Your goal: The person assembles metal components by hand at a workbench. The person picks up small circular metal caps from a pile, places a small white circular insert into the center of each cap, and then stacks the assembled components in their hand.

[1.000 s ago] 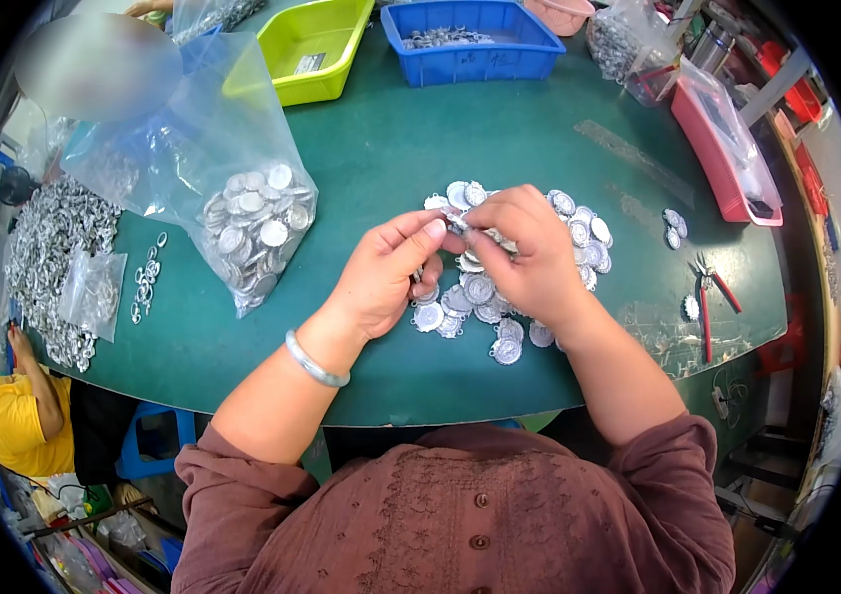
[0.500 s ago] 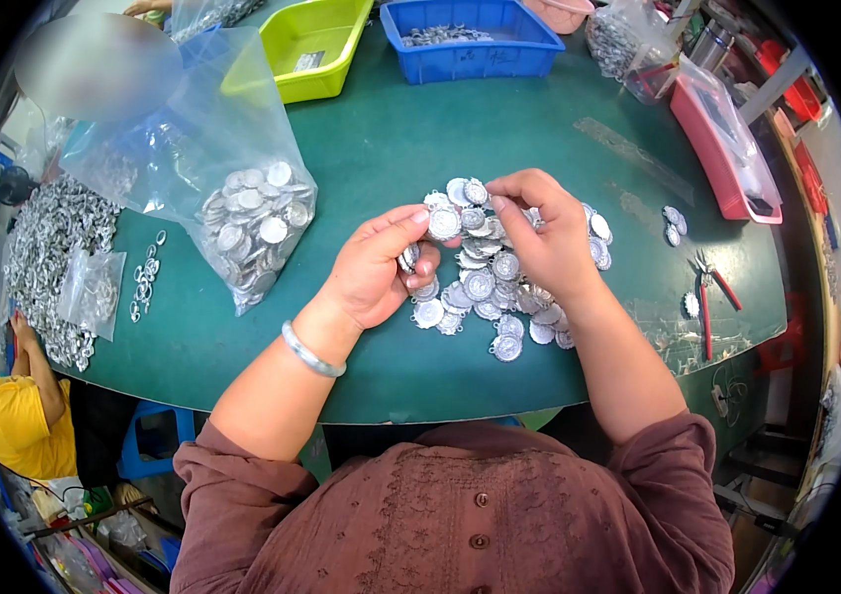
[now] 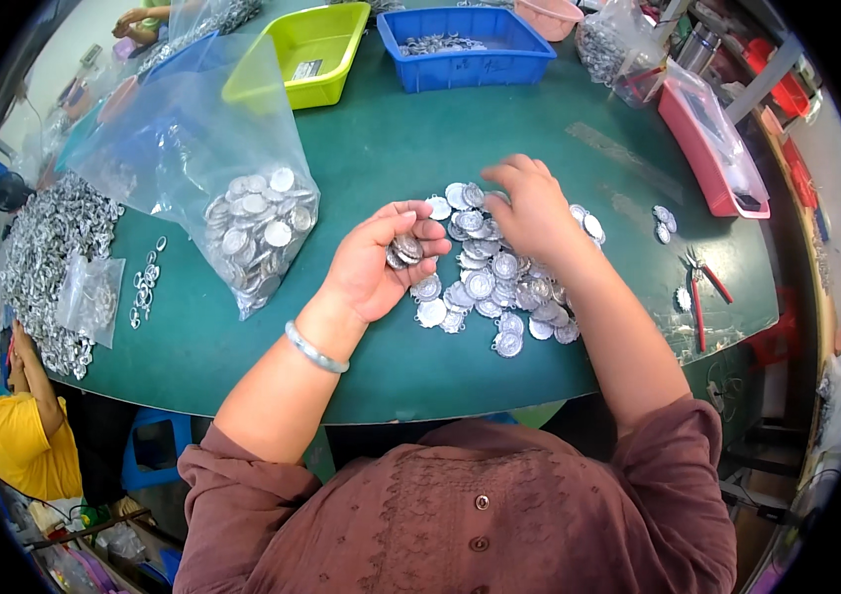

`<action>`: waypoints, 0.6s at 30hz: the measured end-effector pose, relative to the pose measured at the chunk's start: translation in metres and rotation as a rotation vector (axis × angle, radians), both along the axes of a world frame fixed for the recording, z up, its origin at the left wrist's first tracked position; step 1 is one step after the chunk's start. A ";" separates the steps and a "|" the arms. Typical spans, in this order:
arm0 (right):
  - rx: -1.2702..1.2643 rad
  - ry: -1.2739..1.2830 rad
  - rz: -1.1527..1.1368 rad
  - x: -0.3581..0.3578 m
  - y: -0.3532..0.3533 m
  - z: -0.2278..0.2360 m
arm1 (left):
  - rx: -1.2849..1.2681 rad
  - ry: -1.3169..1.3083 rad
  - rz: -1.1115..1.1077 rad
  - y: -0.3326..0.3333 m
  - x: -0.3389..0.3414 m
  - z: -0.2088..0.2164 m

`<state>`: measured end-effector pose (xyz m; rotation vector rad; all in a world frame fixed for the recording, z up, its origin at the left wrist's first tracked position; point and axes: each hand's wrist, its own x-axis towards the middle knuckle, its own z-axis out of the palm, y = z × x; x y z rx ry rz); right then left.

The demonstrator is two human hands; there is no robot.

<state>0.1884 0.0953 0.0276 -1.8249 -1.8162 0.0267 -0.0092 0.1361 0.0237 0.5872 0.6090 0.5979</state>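
My left hand (image 3: 371,252), palm up with its fingers curled, cups several round silver medallions (image 3: 403,251). To its right a heap of the same medallions (image 3: 480,285) lies on the green tabletop, many with a small loop at the edge. Over the heap's far side is my right hand (image 3: 531,210), its thumb and forefinger apart and nothing visible between them. Its other fingers are slightly blurred. A clear plastic bag (image 3: 193,148) beyond my left hand contains more medallions (image 3: 257,233).
At the left are a mound of small silver parts (image 3: 54,267), a small clear bag (image 3: 92,297) and loose oval rings (image 3: 146,285). Red-handled pliers (image 3: 699,292) and a pink tray (image 3: 712,144) are at the right. Yellow-green (image 3: 326,89) and blue (image 3: 470,71) bins stand behind. A person in yellow (image 3: 29,441) works at left.
My right hand has drawn up and left off the medallions at my left fingertips; its fingers have spread. My left hand has turned palm up, showing the medallions in it.
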 end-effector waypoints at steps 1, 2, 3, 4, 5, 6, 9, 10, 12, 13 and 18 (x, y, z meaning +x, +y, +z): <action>-0.047 -0.103 -0.029 0.000 0.003 0.000 | -0.004 0.014 0.022 -0.001 0.002 0.003; -0.045 -0.105 -0.028 0.000 0.007 0.001 | -0.006 0.030 0.049 -0.001 0.002 0.006; -0.137 -0.124 -0.022 0.000 0.011 0.002 | -0.005 0.028 0.051 0.001 0.000 0.002; -0.228 -0.144 -0.016 -0.001 0.013 0.003 | 0.022 0.001 0.020 0.005 -0.002 -0.005; -0.226 -0.147 -0.016 -0.001 0.014 0.003 | 0.049 -0.028 -0.011 0.006 -0.003 -0.006; -0.183 -0.132 0.003 0.000 0.015 0.003 | 0.051 -0.032 -0.011 0.007 -0.004 -0.006; -0.208 0.062 0.027 -0.003 0.016 0.011 | 0.075 -0.029 -0.049 0.005 -0.004 -0.003; -0.277 0.244 0.026 -0.005 0.016 0.015 | 0.111 0.023 -0.040 0.004 -0.003 -0.003; -0.265 0.483 0.089 -0.011 0.010 0.018 | 0.142 0.073 -0.028 0.000 0.000 -0.002; -0.248 0.726 0.147 -0.014 0.006 0.020 | 0.220 0.132 0.009 -0.003 0.002 -0.001; -0.295 1.111 0.214 -0.031 -0.008 0.027 | 0.339 0.192 0.058 -0.006 0.002 -0.002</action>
